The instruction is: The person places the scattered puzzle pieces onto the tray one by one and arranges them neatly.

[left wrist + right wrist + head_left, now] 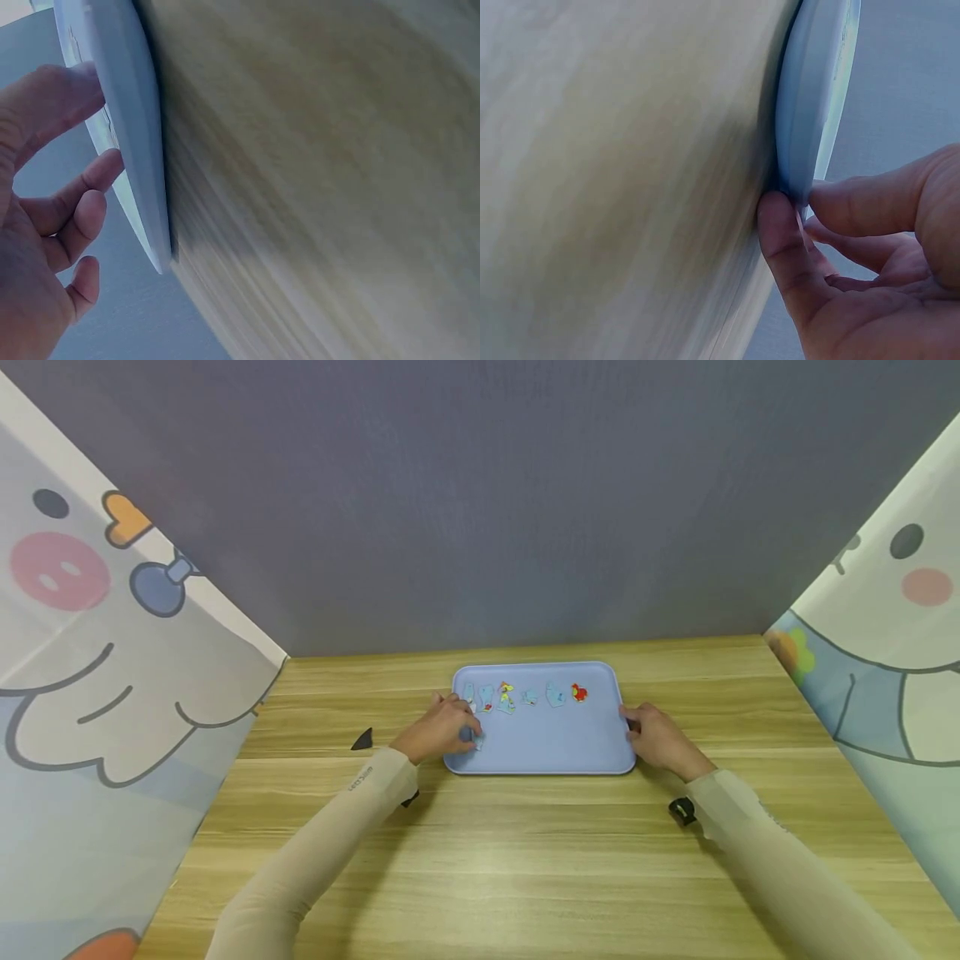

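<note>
A pale blue tray lies on the wooden table, with several light blue, jigsaw-like picture pieces in a row along its upper half. At the tray's left end, my left hand reaches over the rim. Its thumb and index finger pinch a light blue puzzle piece low against the tray floor, the other fingers loosely bent in the left wrist view. My right hand grips the tray's right edge. In the right wrist view, the thumb lies on the rim's inner side and a finger at its outer side.
A red piece ends the row at the right; a yellow-figured piece sits further left. Left of the tray, a small dark triangular thing lies on the table. A grey wall rises behind, with cartoon-printed panels on both sides.
</note>
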The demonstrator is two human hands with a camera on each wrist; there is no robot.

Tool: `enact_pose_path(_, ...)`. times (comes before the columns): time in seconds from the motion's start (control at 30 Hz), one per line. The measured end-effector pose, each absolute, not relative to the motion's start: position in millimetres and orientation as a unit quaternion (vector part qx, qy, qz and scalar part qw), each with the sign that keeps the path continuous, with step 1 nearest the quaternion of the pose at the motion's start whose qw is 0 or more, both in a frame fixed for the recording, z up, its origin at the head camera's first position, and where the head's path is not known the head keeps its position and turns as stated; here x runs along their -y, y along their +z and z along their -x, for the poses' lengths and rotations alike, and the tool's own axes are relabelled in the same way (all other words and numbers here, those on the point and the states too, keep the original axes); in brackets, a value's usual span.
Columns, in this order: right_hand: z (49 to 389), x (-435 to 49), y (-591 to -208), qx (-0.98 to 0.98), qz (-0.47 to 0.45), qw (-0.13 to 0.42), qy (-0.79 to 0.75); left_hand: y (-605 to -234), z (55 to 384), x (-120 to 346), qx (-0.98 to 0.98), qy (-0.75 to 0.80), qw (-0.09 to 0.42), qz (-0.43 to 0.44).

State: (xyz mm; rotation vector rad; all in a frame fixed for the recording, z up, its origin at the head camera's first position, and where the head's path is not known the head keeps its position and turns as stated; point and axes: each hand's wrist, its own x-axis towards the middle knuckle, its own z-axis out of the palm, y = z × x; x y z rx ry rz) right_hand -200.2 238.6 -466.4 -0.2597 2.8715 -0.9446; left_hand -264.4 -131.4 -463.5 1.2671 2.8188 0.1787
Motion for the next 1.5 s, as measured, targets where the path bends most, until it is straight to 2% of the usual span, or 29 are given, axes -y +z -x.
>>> enact_pose_path(0.43, 199, -239, -464, -0.942, 0.082, 0.061, -0.320, -452, 263, 147, -0.912, 0.121, 0.006, -0.392)
enact_pose_path(1.07, 199, -243, -465, -0.944, 0.086, 0.058, -0.312, -450, 252, 234, -0.953, 0.128, -0.027, -0.272)
enact_pose_path(1.5, 201, -239, -464, -0.944, 0.088, 0.058, -0.314, -454, 249, 278, -0.980, 0.102, 0.049, -0.166)
